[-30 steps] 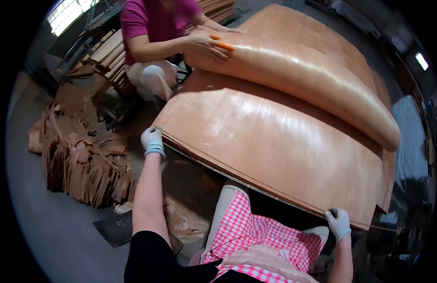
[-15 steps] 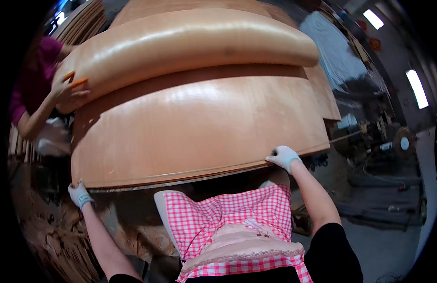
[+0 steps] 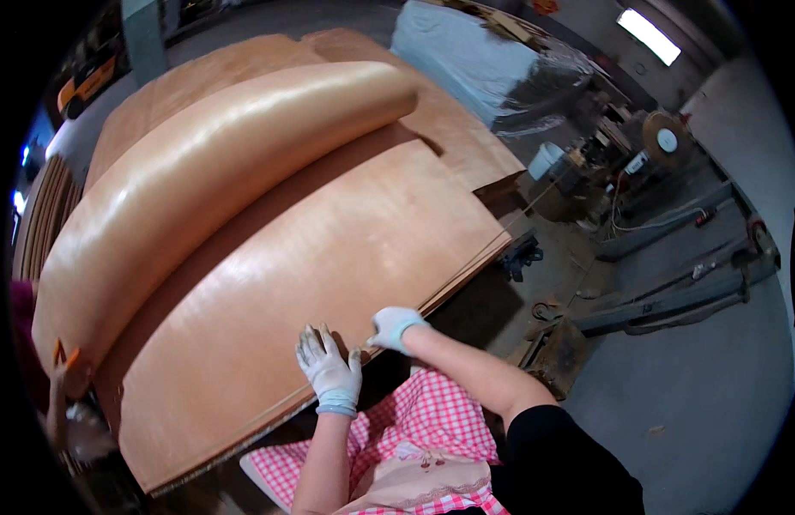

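A broad, thin wood veneer sheet (image 3: 269,318) lies in front of me, its far part curled back in a long roll (image 3: 217,142). Along its near edge runs a thin pale strip (image 3: 462,276), which reaches past the right corner. My left hand (image 3: 330,369), in a white glove with dirty fingertips, rests flat on the sheet by this edge, fingers spread. Just to its right, my gloved right hand (image 3: 397,330) is closed at the edge around the strip; its fingertips are partly hidden.
At the left, another person's hand (image 3: 71,378) with orange scissors (image 3: 64,354) is beside the roll. More sheets (image 3: 474,142) lie underneath. A plastic-covered stack (image 3: 462,60), a white bucket (image 3: 545,160) and a machine with a round disc (image 3: 663,137) stand at the right.
My left hand has left the sheet's left corner and come over beside my right hand, opening flat. The view has swung right. The other person's hand now sits lower at the left.
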`<state>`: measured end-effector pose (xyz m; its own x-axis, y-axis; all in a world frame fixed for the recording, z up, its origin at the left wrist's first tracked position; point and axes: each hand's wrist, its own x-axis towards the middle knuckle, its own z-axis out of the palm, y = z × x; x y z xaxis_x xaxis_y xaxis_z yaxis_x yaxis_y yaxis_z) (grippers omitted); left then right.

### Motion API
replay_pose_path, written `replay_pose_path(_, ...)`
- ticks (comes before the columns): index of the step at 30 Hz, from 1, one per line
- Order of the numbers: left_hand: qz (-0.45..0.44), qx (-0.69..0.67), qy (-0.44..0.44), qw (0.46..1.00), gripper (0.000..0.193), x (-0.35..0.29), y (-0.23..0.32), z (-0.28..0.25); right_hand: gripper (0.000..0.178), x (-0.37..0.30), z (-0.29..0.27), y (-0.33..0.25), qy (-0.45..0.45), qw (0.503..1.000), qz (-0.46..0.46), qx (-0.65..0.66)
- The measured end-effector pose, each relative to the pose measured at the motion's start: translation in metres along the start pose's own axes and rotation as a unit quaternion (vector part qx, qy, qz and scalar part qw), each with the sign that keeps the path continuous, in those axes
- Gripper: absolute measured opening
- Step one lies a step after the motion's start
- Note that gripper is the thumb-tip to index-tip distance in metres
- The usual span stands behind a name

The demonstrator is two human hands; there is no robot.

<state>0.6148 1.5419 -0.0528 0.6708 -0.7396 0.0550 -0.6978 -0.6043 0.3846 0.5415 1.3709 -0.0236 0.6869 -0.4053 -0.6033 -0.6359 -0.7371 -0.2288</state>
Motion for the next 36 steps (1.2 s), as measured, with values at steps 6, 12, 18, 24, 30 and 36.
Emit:
replay_pose_path(6, -0.023, 0.058, -0.045, 0.997, 0.090, 0.004, 0.002, 0.001, 0.036, -0.010, -0.022, 0.088, 0.011, 0.998, -0.023, 0.064)
replay_pose_path(12, -0.033, 0.073, -0.062, 0.995, 0.092, 0.002, 0.003, 0.003, 0.028, -0.030, -0.089, 0.293, 0.111, 0.986, 0.125, 0.002)
replay_pose_path(18, -0.037, 0.087, -0.063, 0.994, 0.092, -0.001, 0.000, 0.000, 0.029, 0.008, -0.093, 0.359, 0.122, 0.964, 0.235, 0.006)
replay_pose_path(24, -0.029, 0.071, -0.055, 0.996, 0.092, -0.001, 0.006, 0.005, 0.031, 0.015, -0.054, 0.393, 0.259, 0.873, 0.374, 0.175)
replay_pose_path(30, -0.009, 0.017, 0.066, 0.998, 0.066, -0.009, 0.001, -0.003, 0.029, -0.032, -0.034, 0.281, 0.432, 0.845, 0.189, 0.253)
replay_pose_path(36, 0.143, -0.243, 0.088, 0.955, 0.037, -0.031, 0.056, -0.045, 0.018, -0.097, 0.021, 0.075, 0.291, 0.823, -0.141, 0.467)
